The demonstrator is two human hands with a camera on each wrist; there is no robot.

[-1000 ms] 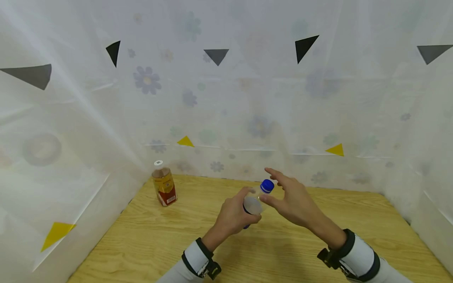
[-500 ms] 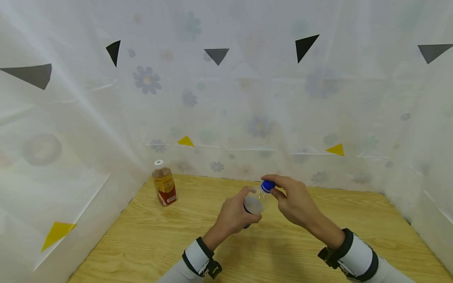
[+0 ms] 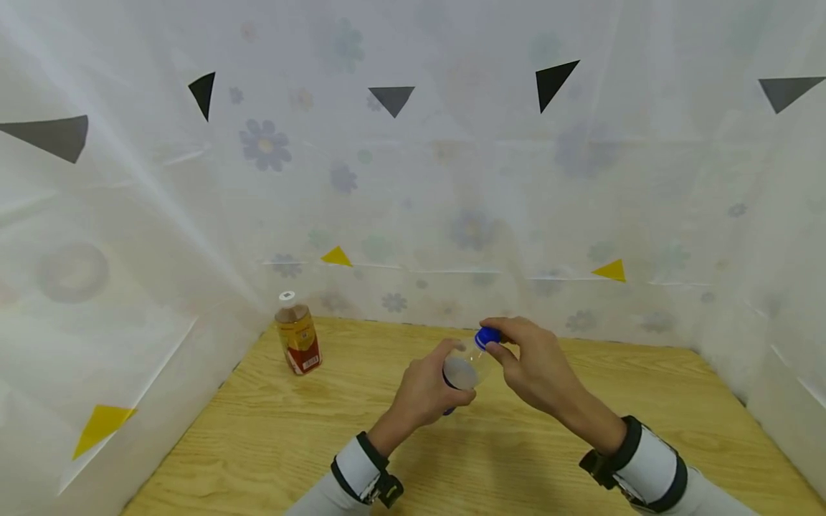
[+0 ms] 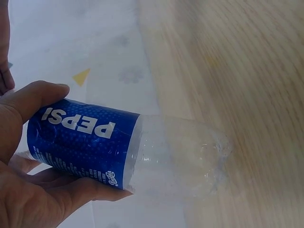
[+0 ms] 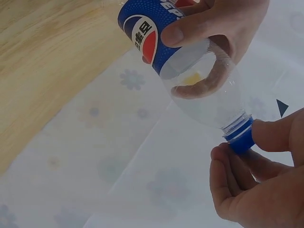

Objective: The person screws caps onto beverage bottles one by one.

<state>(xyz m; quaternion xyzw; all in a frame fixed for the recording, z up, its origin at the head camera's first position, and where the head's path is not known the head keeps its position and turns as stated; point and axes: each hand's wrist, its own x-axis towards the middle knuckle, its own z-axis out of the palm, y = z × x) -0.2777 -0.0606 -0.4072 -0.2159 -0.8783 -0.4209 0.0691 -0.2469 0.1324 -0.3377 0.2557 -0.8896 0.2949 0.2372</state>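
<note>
My left hand (image 3: 422, 387) grips a clear plastic Pepsi bottle (image 4: 173, 156) round its blue label (image 4: 85, 137). The bottle looks empty and is held tilted above the table, its neck toward my right hand. My right hand (image 3: 538, 362) pinches the blue cap (image 5: 241, 137) between thumb and fingers. In the right wrist view the cap sits at the mouth of the bottle neck (image 5: 236, 124), with the threads just showing. Part of the label is hidden by the left fingers in the head view.
A bottle with a white cap and a yellow and red label (image 3: 300, 340) stands upright at the back left of the wooden table (image 3: 271, 437). Pale flowered sheeting (image 3: 413, 179) with dark and yellow triangles rises behind and at both sides.
My right hand has closed from spread fingers onto the blue cap and pinches it. The left hand and the bottle have hardly moved.
</note>
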